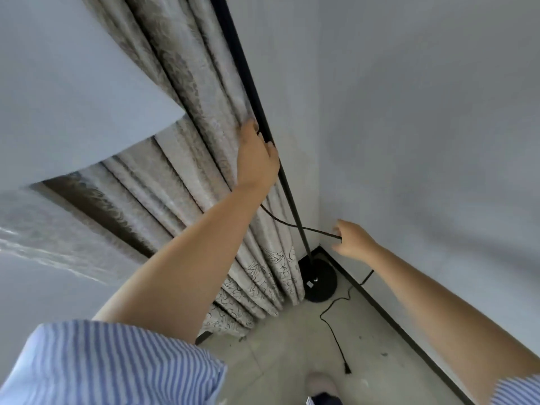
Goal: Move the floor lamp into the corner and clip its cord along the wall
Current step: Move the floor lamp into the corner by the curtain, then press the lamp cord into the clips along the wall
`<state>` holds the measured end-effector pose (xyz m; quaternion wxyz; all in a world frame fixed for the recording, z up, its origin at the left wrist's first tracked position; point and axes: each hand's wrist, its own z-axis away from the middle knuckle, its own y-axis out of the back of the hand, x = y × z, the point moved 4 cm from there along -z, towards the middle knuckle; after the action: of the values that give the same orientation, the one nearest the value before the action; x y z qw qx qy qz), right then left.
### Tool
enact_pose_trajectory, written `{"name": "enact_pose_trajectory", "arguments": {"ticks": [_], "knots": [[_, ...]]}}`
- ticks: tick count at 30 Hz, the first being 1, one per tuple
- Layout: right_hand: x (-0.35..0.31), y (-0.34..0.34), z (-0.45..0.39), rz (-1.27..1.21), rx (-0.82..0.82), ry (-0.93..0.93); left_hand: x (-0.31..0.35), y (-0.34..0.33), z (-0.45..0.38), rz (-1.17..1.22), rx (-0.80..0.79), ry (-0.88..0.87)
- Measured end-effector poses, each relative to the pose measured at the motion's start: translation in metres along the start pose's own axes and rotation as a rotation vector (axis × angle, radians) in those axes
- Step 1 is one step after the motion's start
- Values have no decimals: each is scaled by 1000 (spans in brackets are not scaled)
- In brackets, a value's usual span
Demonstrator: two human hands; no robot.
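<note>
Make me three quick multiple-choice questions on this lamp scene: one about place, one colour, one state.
1. Where does the lamp base stand?
A. In the corner, beside the curtain
B. Mid-room
C. On a table

2. What colour is the cord?
A. White
B. Black
C. Red

3. What is the plug doing?
A. Sitting in a socket
B. Held in a hand
C. Lying loose on the floor

Answers: 1 A, the base meets both walls' foot; 2 B, it matches the black pole; 3 C, it rests on the tiles, while the right hand pinches the cord higher up.
</note>
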<state>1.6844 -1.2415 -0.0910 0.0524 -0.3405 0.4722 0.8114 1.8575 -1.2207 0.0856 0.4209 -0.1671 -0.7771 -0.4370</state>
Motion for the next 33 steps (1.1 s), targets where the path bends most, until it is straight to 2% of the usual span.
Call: {"name": "enact_pose_trajectory", "arguments": {"ticks": [3, 7, 12, 15, 18, 21, 24, 26, 30, 33], "knots": [[13, 1, 51, -82, 112, -28, -16, -14, 46, 41, -21, 69], [14, -6, 114, -151, 209, -33, -39, -29, 113, -74, -253, 114], [-15, -42, 202, -196, 357, 2, -54, -2, 196, -176, -386, 9], [-39, -56, 240, -366, 403, -27, -54, 25, 233, -186, -415, -65], [-58, -63, 277, -651, 344, -62, -47, 46, 259, -170, -444, -66], [-65, -67, 312, -918, 353, -138, -33, 56, 281, -150, -536, -85], [-68, -74, 343, -820, 309, -204, -20, 60, 303, -166, -617, -143], [-70, -77, 362, -736, 249, -200, -10, 63, 315, -198, -650, -210], [-82, -62, 398, -719, 211, -166, 12, 73, 339, -247, -664, -336], [-87, -50, 428, -670, 93, -158, 28, 79, 357, -396, -570, -625]]}}
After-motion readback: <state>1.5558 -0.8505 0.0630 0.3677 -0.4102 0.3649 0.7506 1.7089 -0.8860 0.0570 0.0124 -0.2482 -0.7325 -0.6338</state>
